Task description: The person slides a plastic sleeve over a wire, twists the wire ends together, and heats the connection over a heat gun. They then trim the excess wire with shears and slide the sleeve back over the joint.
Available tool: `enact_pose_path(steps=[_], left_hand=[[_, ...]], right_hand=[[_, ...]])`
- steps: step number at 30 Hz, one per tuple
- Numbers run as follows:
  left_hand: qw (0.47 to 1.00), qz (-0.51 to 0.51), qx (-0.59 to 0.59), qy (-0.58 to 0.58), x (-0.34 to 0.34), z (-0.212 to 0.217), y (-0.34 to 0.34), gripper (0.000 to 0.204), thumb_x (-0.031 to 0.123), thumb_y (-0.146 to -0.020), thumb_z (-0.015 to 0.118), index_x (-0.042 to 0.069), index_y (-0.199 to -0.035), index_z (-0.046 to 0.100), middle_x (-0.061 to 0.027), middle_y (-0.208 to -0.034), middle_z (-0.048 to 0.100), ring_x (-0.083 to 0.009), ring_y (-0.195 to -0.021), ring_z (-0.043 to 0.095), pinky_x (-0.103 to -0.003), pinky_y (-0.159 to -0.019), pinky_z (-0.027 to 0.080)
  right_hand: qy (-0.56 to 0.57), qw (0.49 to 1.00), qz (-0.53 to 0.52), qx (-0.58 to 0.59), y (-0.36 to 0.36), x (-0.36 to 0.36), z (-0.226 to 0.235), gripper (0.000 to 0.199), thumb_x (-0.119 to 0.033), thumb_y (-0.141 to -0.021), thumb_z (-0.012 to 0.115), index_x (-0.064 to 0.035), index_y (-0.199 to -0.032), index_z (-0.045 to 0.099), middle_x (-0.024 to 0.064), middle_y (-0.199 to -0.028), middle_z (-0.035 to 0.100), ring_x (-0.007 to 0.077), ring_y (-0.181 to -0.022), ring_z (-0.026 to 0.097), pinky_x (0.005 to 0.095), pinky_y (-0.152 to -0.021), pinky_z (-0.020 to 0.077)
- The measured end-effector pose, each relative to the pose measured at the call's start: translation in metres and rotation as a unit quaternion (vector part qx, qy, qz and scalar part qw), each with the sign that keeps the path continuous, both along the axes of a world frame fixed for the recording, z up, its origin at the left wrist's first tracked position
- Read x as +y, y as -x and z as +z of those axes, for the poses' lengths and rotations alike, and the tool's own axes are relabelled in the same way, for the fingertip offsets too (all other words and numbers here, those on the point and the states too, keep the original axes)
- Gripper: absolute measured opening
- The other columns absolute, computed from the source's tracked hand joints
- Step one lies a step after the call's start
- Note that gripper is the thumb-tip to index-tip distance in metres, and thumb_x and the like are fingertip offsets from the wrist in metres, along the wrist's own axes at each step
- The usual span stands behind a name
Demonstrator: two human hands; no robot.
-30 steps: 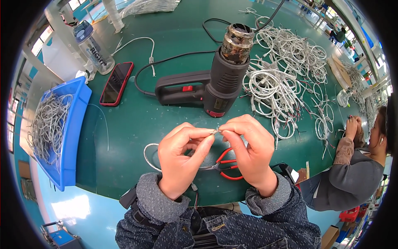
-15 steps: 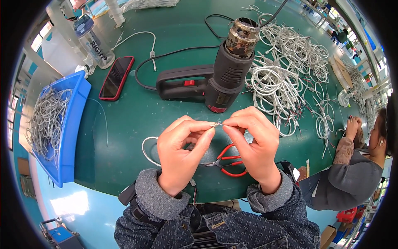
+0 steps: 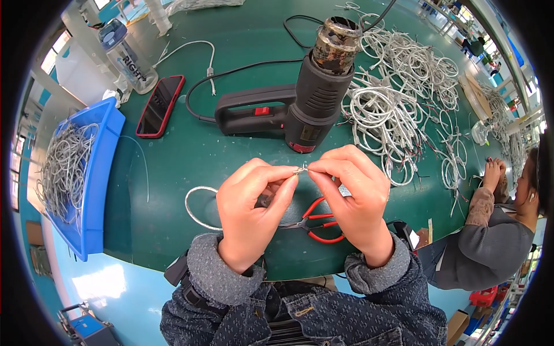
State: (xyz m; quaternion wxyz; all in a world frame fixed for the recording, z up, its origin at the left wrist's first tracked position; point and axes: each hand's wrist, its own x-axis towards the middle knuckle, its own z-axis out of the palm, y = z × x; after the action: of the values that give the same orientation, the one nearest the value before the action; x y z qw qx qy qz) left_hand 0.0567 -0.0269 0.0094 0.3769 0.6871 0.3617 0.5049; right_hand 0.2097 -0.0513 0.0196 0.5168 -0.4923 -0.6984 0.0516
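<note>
My left hand (image 3: 253,210) and my right hand (image 3: 356,196) meet in front of me, each with thumb and forefinger pinched. Between their fingertips are thin bare wire ends (image 3: 300,169), too small to tell apart. A white cable (image 3: 188,206) loops out to the left from behind my left hand, seemingly the one these wires belong to. Red-handled pliers (image 3: 326,239) lie on the table under my hands, their jaws partly hidden by the left one. Just beyond my fingers, a black heat gun (image 3: 320,95) stands nozzle up.
A tangled heap of white cables (image 3: 381,112) lies at the right, and a blue bin (image 3: 103,179) of grey cables sits at the left. Near the bin are a red-edged phone (image 3: 161,106) and a bottle (image 3: 130,60). A co-worker (image 3: 490,242) sits at the right.
Both hands keep their pinch on the wire ends, with only small finger shifts. The white cable's loop at the left reaches slightly farther out.
</note>
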Motion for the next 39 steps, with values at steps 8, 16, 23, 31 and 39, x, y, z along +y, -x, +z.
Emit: enact_pose_path(steps=[8,16,23,31,39], left_hand=[[0.997,0.003,0.066,-0.041,0.000,0.000,0.001,0.013,-0.007,-0.075,0.066,-0.003,-0.087,0.064,-0.0067,-0.076,0.059,-0.0093,-0.063,0.056,-0.019,-0.054,0.046],[0.997,-0.010,0.067,-0.044,0.001,0.001,0.000,0.013,-0.008,-0.075,0.065,-0.004,-0.087,0.063,-0.0065,-0.076,0.058,-0.0089,-0.063,0.056,-0.019,-0.053,0.045],[0.997,-0.049,-0.021,0.058,0.000,-0.002,0.000,0.011,-0.008,-0.080,0.061,-0.006,-0.091,0.061,-0.0063,-0.082,0.056,-0.0072,-0.063,0.055,-0.017,-0.050,0.045],[0.994,-0.032,-0.041,0.096,-0.002,0.002,0.000,0.011,-0.006,-0.078,0.064,-0.004,-0.089,0.063,-0.0070,-0.078,0.059,-0.0096,-0.065,0.060,-0.019,-0.056,0.050],[0.994,-0.007,-0.064,0.089,0.000,0.006,0.012,0.010,-0.007,-0.083,0.056,-0.005,-0.092,0.060,-0.0066,-0.082,0.055,-0.0073,-0.057,0.054,-0.018,-0.048,0.042]], right_hand=[[-0.030,0.999,-0.005,-0.039,0.001,0.003,-0.002,0.018,0.012,-0.065,0.067,0.0018,-0.079,0.061,0.0099,-0.074,0.060,0.0167,-0.059,0.057,0.0236,-0.047,0.0433],[-0.015,0.999,-0.009,-0.037,0.001,0.002,-0.003,0.019,0.013,-0.064,0.063,0.0007,-0.078,0.059,0.0089,-0.072,0.060,0.0149,-0.055,0.055,0.0238,-0.046,0.0407],[0.007,1.000,-0.011,0.011,0.000,0.001,-0.003,0.016,0.012,-0.070,0.060,0.0021,-0.083,0.061,0.0071,-0.069,0.060,0.0113,-0.055,0.054,0.0219,-0.047,0.0390],[0.056,0.997,-0.014,0.043,-0.003,-0.001,0.007,0.016,0.010,-0.074,0.059,0.0022,-0.087,0.063,0.0069,-0.071,0.060,0.0111,-0.058,0.054,0.0221,-0.051,0.0405],[0.084,0.995,-0.018,0.050,-0.012,0.002,0.014,0.014,0.007,-0.076,0.059,0.0016,-0.088,0.064,0.0074,-0.072,0.059,0.0123,-0.059,0.056,0.0239,-0.053,0.0419]])
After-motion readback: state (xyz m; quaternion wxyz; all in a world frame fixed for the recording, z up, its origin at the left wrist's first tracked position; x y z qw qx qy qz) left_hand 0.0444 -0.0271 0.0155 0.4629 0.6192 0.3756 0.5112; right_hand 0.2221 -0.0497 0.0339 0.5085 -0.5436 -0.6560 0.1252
